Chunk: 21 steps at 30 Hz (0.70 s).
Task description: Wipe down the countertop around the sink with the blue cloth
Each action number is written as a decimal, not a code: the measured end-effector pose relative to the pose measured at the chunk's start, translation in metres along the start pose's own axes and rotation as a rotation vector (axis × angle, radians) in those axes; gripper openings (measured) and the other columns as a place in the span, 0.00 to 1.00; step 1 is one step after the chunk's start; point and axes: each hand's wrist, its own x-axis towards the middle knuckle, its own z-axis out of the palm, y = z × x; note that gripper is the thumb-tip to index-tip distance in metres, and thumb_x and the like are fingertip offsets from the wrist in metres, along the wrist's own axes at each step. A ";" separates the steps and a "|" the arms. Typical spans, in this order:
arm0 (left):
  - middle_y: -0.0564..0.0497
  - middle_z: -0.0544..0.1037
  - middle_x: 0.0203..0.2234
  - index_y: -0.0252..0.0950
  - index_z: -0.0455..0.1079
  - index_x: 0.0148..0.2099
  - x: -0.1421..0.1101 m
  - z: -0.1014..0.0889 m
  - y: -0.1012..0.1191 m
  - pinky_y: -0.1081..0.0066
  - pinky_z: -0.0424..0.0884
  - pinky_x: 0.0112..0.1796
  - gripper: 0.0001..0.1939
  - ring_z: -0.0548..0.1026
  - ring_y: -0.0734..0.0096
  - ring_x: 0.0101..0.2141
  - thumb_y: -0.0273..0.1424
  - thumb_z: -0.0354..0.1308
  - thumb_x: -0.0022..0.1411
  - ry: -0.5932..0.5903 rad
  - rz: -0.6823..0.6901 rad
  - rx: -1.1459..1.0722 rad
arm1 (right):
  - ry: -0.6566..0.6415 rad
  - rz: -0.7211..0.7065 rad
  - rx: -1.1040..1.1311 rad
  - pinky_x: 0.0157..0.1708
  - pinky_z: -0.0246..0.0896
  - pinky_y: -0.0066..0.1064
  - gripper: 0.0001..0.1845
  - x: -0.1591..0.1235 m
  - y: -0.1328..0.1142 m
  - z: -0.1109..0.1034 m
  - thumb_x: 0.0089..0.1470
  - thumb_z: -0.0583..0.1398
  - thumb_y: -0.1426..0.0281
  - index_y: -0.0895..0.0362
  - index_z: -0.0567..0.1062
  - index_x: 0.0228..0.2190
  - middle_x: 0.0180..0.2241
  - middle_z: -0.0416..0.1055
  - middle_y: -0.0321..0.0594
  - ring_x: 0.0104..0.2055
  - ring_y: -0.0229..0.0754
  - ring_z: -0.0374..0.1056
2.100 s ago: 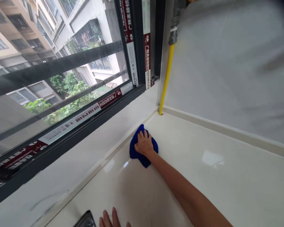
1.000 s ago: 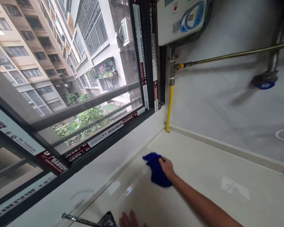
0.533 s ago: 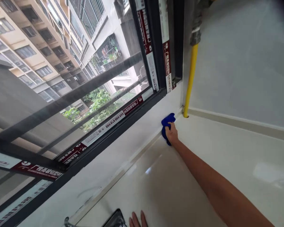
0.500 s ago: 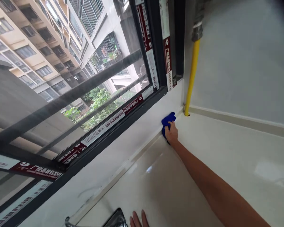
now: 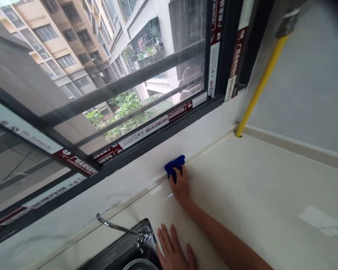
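Note:
A crumpled blue cloth [image 5: 175, 166] is pressed against the low ledge where the pale countertop [image 5: 242, 195] meets the white wall below the window. My right hand [image 5: 180, 186] grips it, fingers bent over its near side. Lower in the picture, my left hand [image 5: 173, 249] lies flat on the countertop with its fingers spread, beside the rim of the dark sink [image 5: 109, 251]. Part of the left hand is cut off by the bottom edge.
A chrome faucet [image 5: 121, 227] curves over the sink's back edge. The dark window frame [image 5: 146, 138], with red and white tape on it, runs along the wall. In the far corner a yellow pipe [image 5: 260, 88] passes into the countertop.
My right hand has slid the blue cloth along the ledge, away from the yellow pipe and toward the sink. The view has shifted, showing more of my left hand and the sink.

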 end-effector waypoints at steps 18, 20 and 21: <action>0.41 0.58 0.68 0.44 0.54 0.67 -0.004 -0.005 0.001 0.37 0.59 0.64 0.37 0.55 0.43 0.67 0.55 0.52 0.61 -0.063 -0.119 -0.275 | -0.846 -0.984 -0.171 0.62 0.55 0.50 0.28 -0.056 -0.051 0.023 0.58 0.56 0.70 0.47 0.68 0.59 0.67 0.57 0.36 0.65 0.54 0.55; 0.39 0.58 0.67 0.42 0.55 0.66 -0.004 -0.004 0.002 0.35 0.58 0.63 0.37 0.56 0.42 0.67 0.54 0.53 0.61 -0.058 -0.117 -0.293 | -0.887 -0.992 -0.156 0.61 0.54 0.51 0.27 -0.059 -0.056 0.028 0.58 0.56 0.70 0.47 0.69 0.59 0.65 0.62 0.35 0.65 0.55 0.54; 0.38 0.59 0.66 0.39 0.56 0.66 -0.004 -0.003 0.003 0.35 0.58 0.63 0.37 0.57 0.40 0.66 0.53 0.53 0.61 -0.050 -0.121 -0.291 | -0.901 -0.995 -0.146 0.61 0.54 0.51 0.27 -0.062 -0.058 0.032 0.58 0.56 0.69 0.47 0.69 0.59 0.64 0.64 0.35 0.65 0.55 0.54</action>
